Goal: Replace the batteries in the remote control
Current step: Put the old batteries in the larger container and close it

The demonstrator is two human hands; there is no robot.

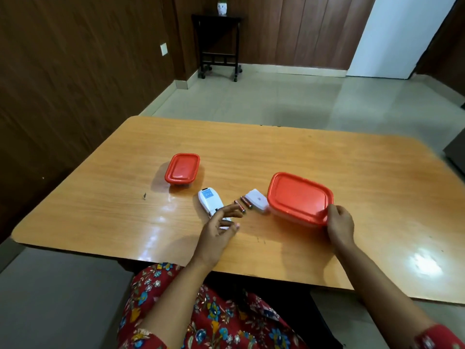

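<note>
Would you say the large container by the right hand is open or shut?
Shut: the red lid sits flat on the large container, with the right hand at its edge.

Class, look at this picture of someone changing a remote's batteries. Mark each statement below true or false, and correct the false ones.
1. The right hand touches the large red-lidded container. True.
2. The small red-lidded container has its lid off. False: its lid is on.
3. Two batteries lie on the table between the remote and the white cover. True.
4. The left hand grips a battery. False: its fingers are spread open over the remote's near end.
5. The remote rests inside the large container. False: it lies on the table.
</note>
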